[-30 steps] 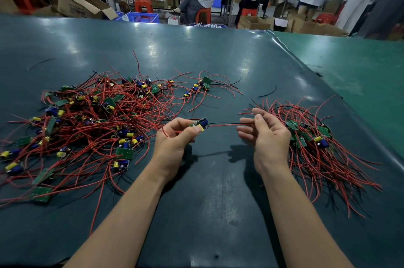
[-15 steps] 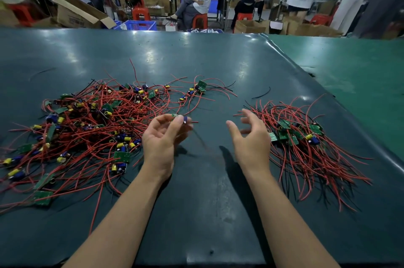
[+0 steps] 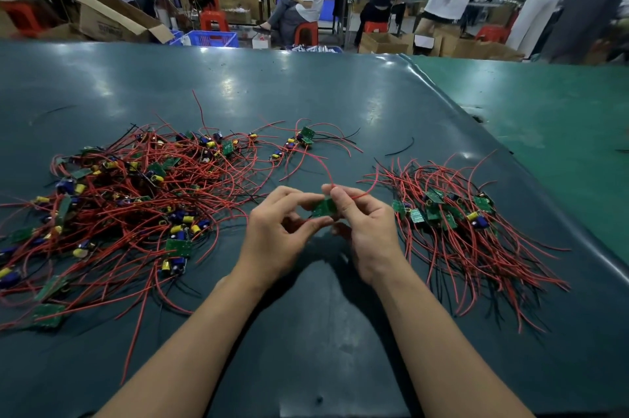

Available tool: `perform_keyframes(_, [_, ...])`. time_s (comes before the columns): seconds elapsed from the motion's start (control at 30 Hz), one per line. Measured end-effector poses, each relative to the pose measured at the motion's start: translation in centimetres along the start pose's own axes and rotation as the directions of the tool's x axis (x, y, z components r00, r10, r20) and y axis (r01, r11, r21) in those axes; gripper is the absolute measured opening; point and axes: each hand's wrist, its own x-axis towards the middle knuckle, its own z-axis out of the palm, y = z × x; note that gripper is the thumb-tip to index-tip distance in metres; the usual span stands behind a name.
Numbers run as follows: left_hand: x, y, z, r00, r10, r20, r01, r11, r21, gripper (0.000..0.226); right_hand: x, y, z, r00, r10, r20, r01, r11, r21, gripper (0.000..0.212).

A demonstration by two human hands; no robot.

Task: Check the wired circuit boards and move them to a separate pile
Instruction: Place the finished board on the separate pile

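Both hands, left [image 3: 279, 230] and right [image 3: 369, 230], pinch one board [image 3: 325, 207] with fingers clamped at mid-desk [image 3: 306, 332]. The checked pile [image 3: 459, 223] at 3 o'clock is small; the unchecked heap [image 3: 129, 206] at 9 o'clock is far bigger, so most work remains.

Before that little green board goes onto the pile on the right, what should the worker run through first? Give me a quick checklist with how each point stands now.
1. Board held firmly: ok. The left hand and right hand both pinch the green circuit board.
2. Red wire free of the big pile: cannot tell; it arcs back toward the stray boards behind.
3. Solder joints sound: cannot tell, too small to see.
4. Checked pile within reach: ok, it lies just right of the right hand.
5. Path to it open: ok, only bare table between.
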Motion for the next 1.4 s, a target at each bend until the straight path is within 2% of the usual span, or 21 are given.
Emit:
perform_keyframes(0.1, [0.2,0.0,-0.1,0.973,-0.221,0.073,0.231,0.958,-0.168,0.022,0.3,-0.3,-0.4,0.996,0.072,0.049,-0.076,0.994,0.079,0.009])
perform_keyframes(0.13, [0.3,0.0,-0.2,0.957,-0.268,0.106,0.285,0.934,-0.214,0.021,0.3,-0.4,-0.5,0.994,0.09,0.055,-0.095,0.99,0.101,0.004])
perform_keyframes(0.2, [0.3,0.1,-0.4,0.945,-0.294,0.144,0.321,0.92,-0.224,0.02,0.4,-0.3,-0.6,0.994,0.1,0.039,-0.104,0.987,0.123,0.014])
perform_keyframes(0.27, [0.2,0.1,-0.4,0.95,-0.28,0.141,0.303,0.935,-0.184,0.021,0.6,0.0,-0.7,0.997,0.069,-0.019,-0.067,0.995,0.079,0.02])
perform_keyframes(0.37, [-0.1,0.0,-0.3,0.966,-0.23,0.116,0.243,0.964,-0.113,0.025,0.8,0.3,-0.8,0.992,-0.068,-0.111,0.057,0.994,-0.095,0.018])
perform_keyframes(0.43, [-0.2,0.0,-0.2,0.968,-0.22,0.119,0.234,0.965,-0.12,0.026,0.9,0.4,-1.1,0.98,-0.123,-0.156,0.101,0.985,-0.14,0.018])
perform_keyframes(0.57, [-0.1,0.2,-0.4,0.954,-0.264,0.145,0.289,0.937,-0.195,0.028,1.0,0.4,-1.4,0.963,-0.077,-0.258,0.064,0.996,-0.056,0.013])
perform_keyframes(0.7, [-0.3,0.0,-0.4,0.945,-0.285,0.162,0.316,0.922,-0.221,0.03,1.5,0.4,-1.7,0.943,-0.068,-0.325,0.079,0.997,0.021,0.021])
perform_keyframes(0.8, [-0.5,-0.1,-0.4,0.948,-0.271,0.165,0.299,0.938,-0.177,0.028,1.4,0.7,-2.0,0.926,-0.206,-0.316,0.157,0.972,-0.174,0.017])
perform_keyframes(0.87, [-0.5,-0.1,-0.5,0.951,-0.263,0.161,0.287,0.946,-0.152,0.027,1.4,1.0,-2.0,0.927,-0.24,-0.288,0.17,0.954,-0.245,0.012])
perform_keyframes(1.0, [-0.5,0.1,-0.7,0.948,-0.263,0.178,0.29,0.945,-0.151,0.026,1.8,0.9,-2.3,0.918,-0.184,-0.351,0.125,0.975,-0.182,0.012])
perform_keyframes(1.1, [-0.5,0.2,-0.8,0.946,-0.281,0.16,0.308,0.935,-0.176,0.028,1.9,0.5,-2.9,0.883,-0.209,-0.421,0.155,0.975,-0.16,0.009])
perform_keyframes(1.17, [-0.5,0.1,-0.9,0.943,-0.288,0.164,0.315,0.934,-0.171,0.028,1.9,0.5,-3.2,0.865,-0.292,-0.408,0.183,0.94,-0.286,0.01])
perform_keyframes(1.27, [-0.5,0.0,-0.8,0.943,-0.288,0.169,0.318,0.929,-0.189,0.027,1.9,0.6,-3.5,0.804,-0.482,-0.347,0.255,0.808,-0.531,0.013])
perform_keyframes(1.33, [-0.5,-0.1,-0.8,0.942,-0.279,0.186,0.314,0.929,-0.197,0.025,1.9,0.4,-3.5,0.793,-0.503,-0.344,0.273,0.798,-0.538,0.018])
perform_keyframes(1.4, [-0.6,-0.1,-0.8,0.939,-0.276,0.203,0.317,0.926,-0.206,0.026,2.1,0.4,-3.5,0.82,-0.446,-0.359,0.265,0.851,-0.453,0.023])
